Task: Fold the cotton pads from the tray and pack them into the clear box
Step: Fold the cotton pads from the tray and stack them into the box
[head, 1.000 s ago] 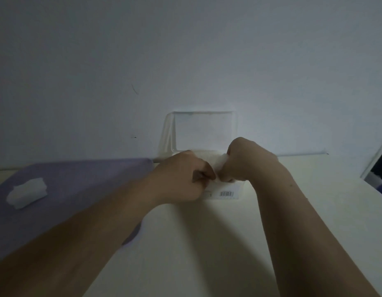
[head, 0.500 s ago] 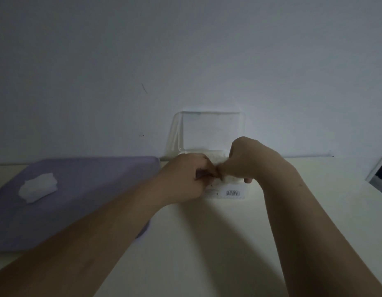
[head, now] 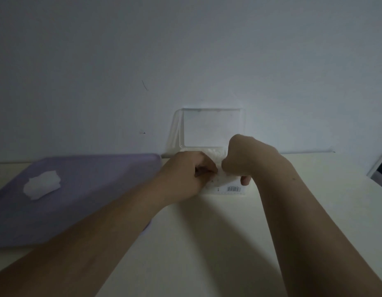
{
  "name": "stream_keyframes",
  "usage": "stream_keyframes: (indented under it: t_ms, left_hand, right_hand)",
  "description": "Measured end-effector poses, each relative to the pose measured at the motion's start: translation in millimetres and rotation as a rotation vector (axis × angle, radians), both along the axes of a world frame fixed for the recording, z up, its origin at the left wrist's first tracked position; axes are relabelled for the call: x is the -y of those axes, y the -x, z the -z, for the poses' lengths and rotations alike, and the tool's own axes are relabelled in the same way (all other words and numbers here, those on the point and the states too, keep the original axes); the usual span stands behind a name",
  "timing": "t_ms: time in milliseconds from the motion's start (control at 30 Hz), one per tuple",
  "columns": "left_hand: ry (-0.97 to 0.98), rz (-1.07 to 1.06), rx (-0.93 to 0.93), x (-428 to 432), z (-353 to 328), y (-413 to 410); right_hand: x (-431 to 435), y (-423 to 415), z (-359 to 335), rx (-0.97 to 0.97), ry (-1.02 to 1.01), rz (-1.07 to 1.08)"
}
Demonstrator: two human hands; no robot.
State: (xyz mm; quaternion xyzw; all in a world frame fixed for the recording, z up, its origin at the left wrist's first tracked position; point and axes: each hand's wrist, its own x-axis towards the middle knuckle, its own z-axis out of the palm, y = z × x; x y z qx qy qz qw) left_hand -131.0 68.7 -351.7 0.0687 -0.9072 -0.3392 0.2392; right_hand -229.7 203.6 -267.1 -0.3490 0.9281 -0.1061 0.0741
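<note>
Pinching a cotton pad (head: 222, 174) above the clear box (head: 228, 185), left grip (head: 191, 175) and right grip (head: 246, 159) held something seemingly weightless and floppy, best taken by its edges.

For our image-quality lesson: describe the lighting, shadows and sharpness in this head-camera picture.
Head view: dim, bluish light; both arms cast soft shadows on the table; the purple tray has a blurred far rim; the clear box shows faintly; the cotton pad pinched between left hand and right hand is barely readable.
</note>
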Motion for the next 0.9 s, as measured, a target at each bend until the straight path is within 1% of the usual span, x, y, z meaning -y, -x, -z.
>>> stream_keyframes:
  t_ms: [100,167,200,233,267,333,367,433,467,533,600,667,767,833,900]
  left_hand:
    - [0.109,-0.066,-0.103,-1.8,-3.6,-14.3]
    - [0.148,-0.184,-0.132,8.6,-10.7,-36.0]
    - [0.161,-0.244,-0.117,17.5,-12.8,-46.7]
    - [0.19,-0.309,-0.064,29.5,-13.9,-63.5]
    - [0.223,-0.371,0.03,42.2,-12.1,-75.8]
    - [0.257,-0.508,0.267,66.5,-8.0,-112.1]
    - [0.28,-0.568,0.374,75.2,-4.5,-123.1]
    - [0.34,-0.729,0.577,91.9,-0.8,-159.1]
    - [0.345,-0.794,0.665,97.4,2.0,-167.8]
    - [0.26,-0.894,0.802,110.8,4.4,-195.2]
    - [0.173,-0.886,0.844,122.7,8.7,-210.6]
    - [0.145,-0.817,0.758,123.0,11.5,-216.1]
    - [0.161,-0.642,0.419,103.4,17.4,-207.5]
    - [0.102,-0.528,0.25,81.8,18.1,-200.5]
    - [0.011,-0.434,0.15,65.8,19.9,-194.3]
  right_hand:
    - [-2.2,-11.4,-15.1,-0.128,0.072,0.044]
    - [2.5,-21.1,-20.3,-0.192,0.093,0.021]
    - [6.6,-27.3,-19.1,-0.194,0.096,-0.018]
    - [15.0,-40.0,-14.9,-0.18,0.132,-0.078]
    - [23.6,-51.9,-7.0,-0.158,0.201,-0.137]
    - [47.8,-85.9,18.3,-0.073,0.366,-0.293]
    - [54.2,-98.6,32.6,-0.008,0.411,-0.361]
    - [69.4,-126.8,59.9,0.102,0.427,-0.493]
    - [70.0,-129.7,71.7,0.12,0.412,-0.526]
    - [74.0,-135.6,86.9,0.087,0.421,-0.577]
    - [74.2,-134.3,92.4,0.074,0.469,-0.562]
    - [75.4,-132.3,93.6,0.111,0.524,-0.531]
    - [73.5,-128.4,93.8,0.135,0.599,-0.471]
    - [70.2,-125.0,94.9,0.149,0.604,-0.419]
    - [67.7,-120.4,99.4,0.199,0.587,-0.392]
